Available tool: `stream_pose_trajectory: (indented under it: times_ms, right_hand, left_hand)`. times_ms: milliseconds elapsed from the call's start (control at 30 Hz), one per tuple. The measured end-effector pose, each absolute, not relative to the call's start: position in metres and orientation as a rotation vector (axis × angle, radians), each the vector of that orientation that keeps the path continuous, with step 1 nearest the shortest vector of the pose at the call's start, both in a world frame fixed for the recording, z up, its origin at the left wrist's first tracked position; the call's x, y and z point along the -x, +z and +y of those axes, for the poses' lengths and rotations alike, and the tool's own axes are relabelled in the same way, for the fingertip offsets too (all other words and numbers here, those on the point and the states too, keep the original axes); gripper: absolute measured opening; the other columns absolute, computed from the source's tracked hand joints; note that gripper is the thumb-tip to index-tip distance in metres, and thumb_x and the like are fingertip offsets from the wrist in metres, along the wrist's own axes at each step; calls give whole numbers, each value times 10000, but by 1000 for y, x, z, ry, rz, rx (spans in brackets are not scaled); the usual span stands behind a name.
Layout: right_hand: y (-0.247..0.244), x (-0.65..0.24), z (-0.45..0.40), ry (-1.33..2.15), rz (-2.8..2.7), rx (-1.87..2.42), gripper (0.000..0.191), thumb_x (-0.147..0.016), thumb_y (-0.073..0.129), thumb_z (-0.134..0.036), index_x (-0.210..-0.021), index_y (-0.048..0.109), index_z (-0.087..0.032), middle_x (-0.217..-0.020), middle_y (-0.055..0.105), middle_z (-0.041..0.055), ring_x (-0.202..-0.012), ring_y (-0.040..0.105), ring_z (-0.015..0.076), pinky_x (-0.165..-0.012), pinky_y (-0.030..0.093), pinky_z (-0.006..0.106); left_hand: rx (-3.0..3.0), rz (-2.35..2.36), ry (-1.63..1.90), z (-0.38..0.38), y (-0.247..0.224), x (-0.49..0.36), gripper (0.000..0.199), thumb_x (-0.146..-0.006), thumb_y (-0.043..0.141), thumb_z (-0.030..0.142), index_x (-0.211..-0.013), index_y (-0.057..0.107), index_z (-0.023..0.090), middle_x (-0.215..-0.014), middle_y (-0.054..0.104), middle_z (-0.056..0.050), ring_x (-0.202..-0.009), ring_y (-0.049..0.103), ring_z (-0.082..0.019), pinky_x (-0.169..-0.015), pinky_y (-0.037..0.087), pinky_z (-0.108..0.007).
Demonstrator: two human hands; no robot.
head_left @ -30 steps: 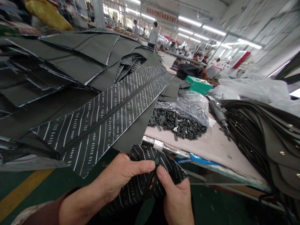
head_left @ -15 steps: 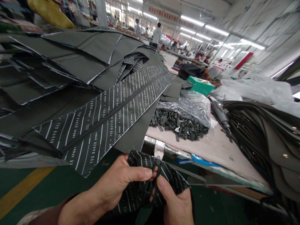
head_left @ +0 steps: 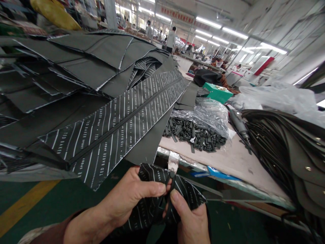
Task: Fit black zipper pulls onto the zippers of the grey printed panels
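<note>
A black fabric piece [head_left: 152,173] with white stripes and lettering is bunched between my two hands below the table edge. Its dark zipper [head_left: 174,183] runs up the middle, ending at a dark rounded piece beside a pale tab [head_left: 173,161] fixed to the edge. My left hand [head_left: 129,189] is closed on the fabric to the left of the zipper, thumb pressed on top. My right hand [head_left: 190,215] pinches the other side, its thumb next to the zipper. The fingertips behind the fabric are mostly hidden.
A long printed zipper panel [head_left: 119,125] lies over piled grey panels [head_left: 88,64] at left. Many small zipper sliders [head_left: 195,135] spill from a clear bag. A grey tool [head_left: 238,123], a green box [head_left: 218,92] and stacked dark straps [head_left: 284,145] are on the right.
Both hands keep their grip on the fabric in nearly the same place. The view has shifted very slightly.
</note>
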State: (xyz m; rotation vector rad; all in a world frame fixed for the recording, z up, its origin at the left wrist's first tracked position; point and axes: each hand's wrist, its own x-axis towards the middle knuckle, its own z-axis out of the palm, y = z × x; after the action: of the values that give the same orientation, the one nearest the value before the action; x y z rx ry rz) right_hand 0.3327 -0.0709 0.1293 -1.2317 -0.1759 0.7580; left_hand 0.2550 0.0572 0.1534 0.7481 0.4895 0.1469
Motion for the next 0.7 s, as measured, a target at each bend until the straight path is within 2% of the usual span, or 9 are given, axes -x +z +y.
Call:
stream_pose_trajectory:
  times_ms: [133, 267, 433, 600, 700]
  right_hand:
    - [129, -332, -69, 758, -134, 1221, 254, -720, 859, -390, -911, 805, -232, -756, 787, 22, -566, 688, 174, -525, 573, 256]
    - [124, -335, -67, 716, -146, 1234, 270, -707, 869, -401, -908, 806, -232, -829, 800, 36, -743, 741, 227, -692, 616, 301]
    - [122, -335, -69, 744, -177, 1221, 293, -718, 861, -412, -941, 807, -230, -871, 805, 43, -732, 733, 209, -660, 605, 268]
    - [123, -333, -69, 749, -152, 1226, 350, -695, 869, -439, -959, 810, -217, -837, 800, 47, -751, 739, 238, -743, 622, 331]
    - [122, -334, -69, 758, -146, 1213, 326, -699, 869, -427, -947, 813, -222, -865, 805, 49, -761, 746, 241, -734, 621, 323]
  left_hand:
    - [-826, 485, 147, 59, 154, -255, 161, -671, 818, 258, -770, 778, 138, -608, 696, -31, -500, 607, -143, -535, 537, -253]
    - [-918, 495, 165, 62, 158, -256, 121, -674, 800, 216, -755, 766, 133, -605, 686, -26, -514, 595, -136, -542, 518, -238]
    - [-893, 491, 154, 62, 159, -257, 112, -657, 795, 215, -707, 748, 127, -568, 665, -21, -489, 589, -138, -523, 517, -244]
    - [-855, 487, 167, 61, 152, -255, 133, -651, 806, 219, -733, 759, 126, -581, 677, -24, -491, 595, -133, -520, 516, -231]
    - [-837, 478, 163, 60, 150, -255, 137, -650, 807, 222, -734, 763, 123, -586, 679, -25, -495, 601, -131, -518, 516, -224]
